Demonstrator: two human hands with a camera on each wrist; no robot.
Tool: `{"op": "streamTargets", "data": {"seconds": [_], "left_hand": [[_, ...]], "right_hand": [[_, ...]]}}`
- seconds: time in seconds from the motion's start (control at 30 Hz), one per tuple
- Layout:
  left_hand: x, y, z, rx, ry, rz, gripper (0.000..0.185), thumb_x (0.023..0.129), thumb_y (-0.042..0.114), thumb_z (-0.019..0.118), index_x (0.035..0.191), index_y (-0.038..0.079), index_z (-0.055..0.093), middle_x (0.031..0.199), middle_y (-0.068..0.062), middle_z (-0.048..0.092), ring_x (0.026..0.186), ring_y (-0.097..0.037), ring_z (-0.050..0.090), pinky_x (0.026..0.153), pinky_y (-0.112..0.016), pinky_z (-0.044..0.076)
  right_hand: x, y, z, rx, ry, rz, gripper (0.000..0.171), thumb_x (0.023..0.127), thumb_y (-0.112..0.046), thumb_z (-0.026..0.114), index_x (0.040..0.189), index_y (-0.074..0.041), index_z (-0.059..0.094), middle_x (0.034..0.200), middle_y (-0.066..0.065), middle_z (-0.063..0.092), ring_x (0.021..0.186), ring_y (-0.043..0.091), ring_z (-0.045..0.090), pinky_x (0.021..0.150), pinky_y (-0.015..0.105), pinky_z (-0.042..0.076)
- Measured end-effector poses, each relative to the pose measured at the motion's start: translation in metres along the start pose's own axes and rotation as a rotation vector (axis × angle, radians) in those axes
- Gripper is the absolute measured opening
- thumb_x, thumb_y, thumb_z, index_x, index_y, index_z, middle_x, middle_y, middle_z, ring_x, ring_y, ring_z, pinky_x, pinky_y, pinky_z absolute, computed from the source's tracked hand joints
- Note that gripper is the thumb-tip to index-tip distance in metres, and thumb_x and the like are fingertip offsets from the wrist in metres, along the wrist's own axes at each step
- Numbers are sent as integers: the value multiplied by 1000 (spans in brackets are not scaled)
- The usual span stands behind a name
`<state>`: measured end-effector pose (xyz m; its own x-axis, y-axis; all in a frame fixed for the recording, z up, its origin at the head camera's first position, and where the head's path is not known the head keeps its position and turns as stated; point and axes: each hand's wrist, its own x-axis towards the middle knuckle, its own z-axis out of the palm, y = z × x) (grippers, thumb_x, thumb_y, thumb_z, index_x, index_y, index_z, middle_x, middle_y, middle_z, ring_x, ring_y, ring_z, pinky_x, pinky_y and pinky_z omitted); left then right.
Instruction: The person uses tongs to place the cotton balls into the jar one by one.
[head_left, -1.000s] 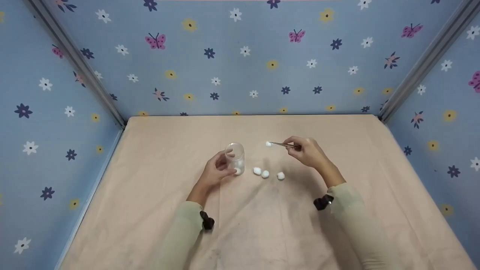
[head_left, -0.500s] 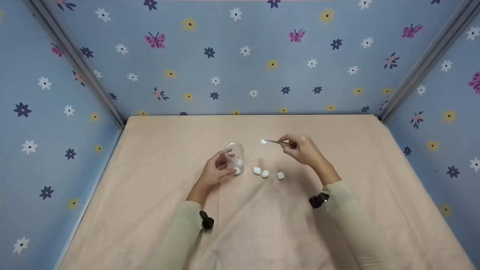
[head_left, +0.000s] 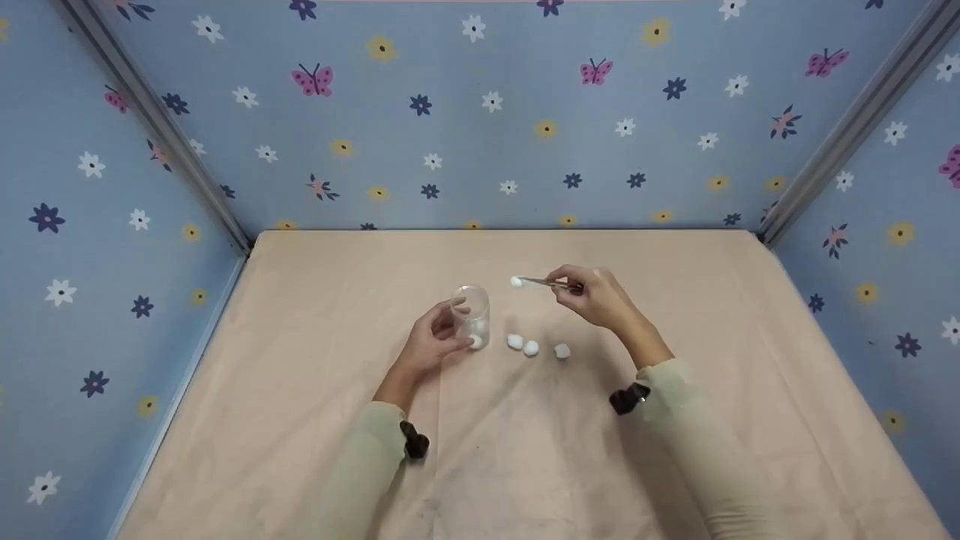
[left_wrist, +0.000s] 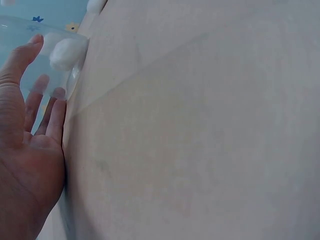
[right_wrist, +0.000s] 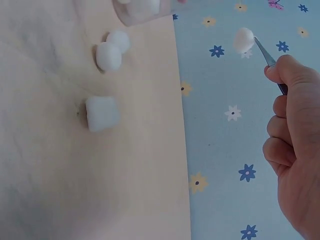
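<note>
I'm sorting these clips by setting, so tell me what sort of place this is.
Probably a staged recording booth, not a home: patterned blue walls joined by metal corner rails enclose a cloth-covered table, where hands work with tweezers, cotton balls and a clear jar.

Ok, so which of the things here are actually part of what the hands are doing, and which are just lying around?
In use:
left hand holding the clear jar
right hand gripping tweezers
cotton ball pinched in the tweezers' tips
cotton balls in the jar

Lying about:
three loose cotton balls on the beige cloth
flowered wall
</note>
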<state>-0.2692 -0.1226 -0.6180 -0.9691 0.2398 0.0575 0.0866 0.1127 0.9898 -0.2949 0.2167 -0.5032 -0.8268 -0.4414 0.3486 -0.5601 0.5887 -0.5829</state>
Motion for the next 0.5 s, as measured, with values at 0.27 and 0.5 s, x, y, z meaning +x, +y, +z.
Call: {"op": "streamTargets", "data": {"seconds": [0.27, 0.5], "left_hand": [[1, 1, 1, 25, 0, 11, 73, 94, -6, 85, 160, 0, 55, 157, -26, 65, 154, -43, 59, 133, -55, 50], [-1, 1, 0, 19, -1, 12, 74, 95, -6, 85, 161, 2, 54, 157, -25, 65, 154, -41, 59, 133, -56, 49]], "right_hand": [[4, -5, 4, 7, -11, -21, 18, 105, -5, 71, 118, -6, 83, 77, 12, 74, 61, 4, 42, 59, 22, 33], [7, -11, 8, 3, -10, -38, 19, 104, -6, 70, 118, -6, 83, 75, 12, 71, 62, 6, 42, 60, 22, 33]]}}
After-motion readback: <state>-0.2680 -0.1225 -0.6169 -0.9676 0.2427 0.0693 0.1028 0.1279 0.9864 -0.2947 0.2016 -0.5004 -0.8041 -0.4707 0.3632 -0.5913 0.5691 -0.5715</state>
